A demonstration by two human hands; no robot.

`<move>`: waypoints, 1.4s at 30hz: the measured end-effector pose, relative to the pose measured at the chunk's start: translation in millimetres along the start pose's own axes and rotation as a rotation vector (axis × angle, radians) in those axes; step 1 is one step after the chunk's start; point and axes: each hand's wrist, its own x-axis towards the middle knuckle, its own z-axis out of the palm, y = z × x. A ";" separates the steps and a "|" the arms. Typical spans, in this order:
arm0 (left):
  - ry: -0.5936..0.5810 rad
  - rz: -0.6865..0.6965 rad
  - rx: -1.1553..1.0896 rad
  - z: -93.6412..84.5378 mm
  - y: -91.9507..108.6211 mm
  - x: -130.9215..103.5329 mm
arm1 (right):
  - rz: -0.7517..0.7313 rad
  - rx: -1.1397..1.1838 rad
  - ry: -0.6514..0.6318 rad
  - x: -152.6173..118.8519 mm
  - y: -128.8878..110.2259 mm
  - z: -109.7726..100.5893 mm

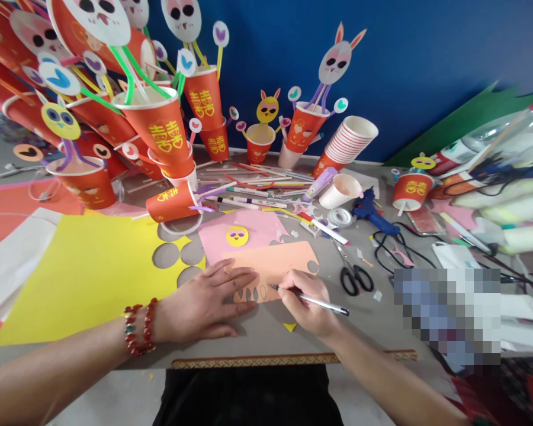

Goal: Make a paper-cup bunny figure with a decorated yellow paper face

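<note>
A peach paper sheet (288, 260) lies on the grey table, with several leaf-shaped holes and a drawn oval near its front edge. My left hand (206, 299) rests flat on its left part, fingers spread. In my right hand (306, 296) is a pen (326, 305), gripped near the tip, which points at the paper just right of the oval. Behind my hands, a yellow paper face (237, 236) with purple eyes sits on a pink sheet (262, 228). A small yellow scrap (289, 326) lies in front of the paper.
Black-handled scissors (356, 279) and a blue glue gun (375, 213) with its cord lie to the right. Yellow paper (84, 266) with round cut-outs spreads left. Red cups (164, 130) with paper animal figures stand behind, near stacked white cups (350, 139) and scattered markers (253, 203).
</note>
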 end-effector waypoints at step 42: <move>0.014 0.003 0.007 0.1 -0.1 -0.2 | 0.050 0.118 -0.014 -1.7 -3.2 -3.4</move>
